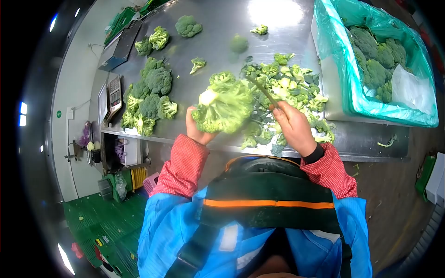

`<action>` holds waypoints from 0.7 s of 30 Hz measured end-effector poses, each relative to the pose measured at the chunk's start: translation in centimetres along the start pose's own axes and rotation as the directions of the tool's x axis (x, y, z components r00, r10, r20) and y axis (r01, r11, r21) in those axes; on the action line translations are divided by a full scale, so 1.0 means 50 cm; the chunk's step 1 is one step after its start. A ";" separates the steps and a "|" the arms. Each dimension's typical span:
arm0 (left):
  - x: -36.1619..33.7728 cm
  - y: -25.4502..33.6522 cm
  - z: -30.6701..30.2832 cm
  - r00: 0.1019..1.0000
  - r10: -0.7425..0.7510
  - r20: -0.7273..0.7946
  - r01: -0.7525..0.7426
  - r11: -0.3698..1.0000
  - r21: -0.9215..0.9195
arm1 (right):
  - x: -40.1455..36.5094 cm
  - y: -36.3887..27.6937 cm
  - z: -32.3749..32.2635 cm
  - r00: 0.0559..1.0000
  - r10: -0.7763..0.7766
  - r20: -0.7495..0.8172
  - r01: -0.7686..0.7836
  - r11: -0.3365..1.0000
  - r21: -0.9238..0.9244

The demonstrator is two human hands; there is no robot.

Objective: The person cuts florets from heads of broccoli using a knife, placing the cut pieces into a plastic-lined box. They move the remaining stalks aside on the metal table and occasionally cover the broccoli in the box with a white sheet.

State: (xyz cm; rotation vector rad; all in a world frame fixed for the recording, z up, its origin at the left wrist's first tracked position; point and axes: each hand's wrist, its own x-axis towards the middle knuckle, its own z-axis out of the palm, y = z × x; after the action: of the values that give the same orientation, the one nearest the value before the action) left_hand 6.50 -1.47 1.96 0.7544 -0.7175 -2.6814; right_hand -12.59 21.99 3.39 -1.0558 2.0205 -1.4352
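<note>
My left hand point(199, 128) is closed round the underside of a large broccoli head point(225, 104), raised over the near edge of the metal table. The pale cut stem of this head faces up towards me. In my right hand point(295, 126) is a slim, dark knife point(263, 91), its blade slanting up and left beside the head. Under and behind the blade spreads a heap of broccoli trimmings point(287, 85), made of leaves and cut stem pieces. Left of my left hand lies a pile of broccoli heads point(155, 90).
A crate lined with green plastic point(340, 60) stands at the right with broccoli inside. Single florets and heads point(188, 26) lie farther back on the metal table point(213, 37). A weighing scale point(111, 98) sits at the left edge. Green crates point(106, 222) are on the floor below left.
</note>
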 end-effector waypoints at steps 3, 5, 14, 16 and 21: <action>0.004 0.011 -0.030 0.981 0.077 0.177 -0.095 0.991 0.095 | 0.000 -0.006 0.009 0.965 -0.256 -0.057 0.240 0.950 -0.198; -0.006 0.017 -0.009 0.978 0.159 0.136 -0.186 0.958 0.217 | -0.003 -0.008 0.009 0.937 -0.349 -0.019 0.315 0.866 -0.389; -0.027 0.000 -0.040 0.991 0.121 0.056 -0.126 0.988 0.087 | 0.012 0.049 0.038 0.917 -0.391 0.073 0.358 0.731 -0.582; -0.020 -0.007 -0.061 0.989 0.099 0.113 -0.096 0.995 -0.034 | 0.013 0.063 0.047 0.912 -0.408 0.044 0.370 0.770 -0.519; -0.031 0.014 -0.044 0.979 0.176 -0.101 -0.171 0.984 0.057 | -0.002 0.103 0.045 0.998 -0.011 -0.055 -0.018 0.863 -0.505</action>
State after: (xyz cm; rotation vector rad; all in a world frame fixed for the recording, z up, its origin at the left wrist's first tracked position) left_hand 9.09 -2.33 1.33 0.7995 -0.7860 -2.4564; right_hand -12.61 21.63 -2.22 -1.2184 2.5159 -0.9477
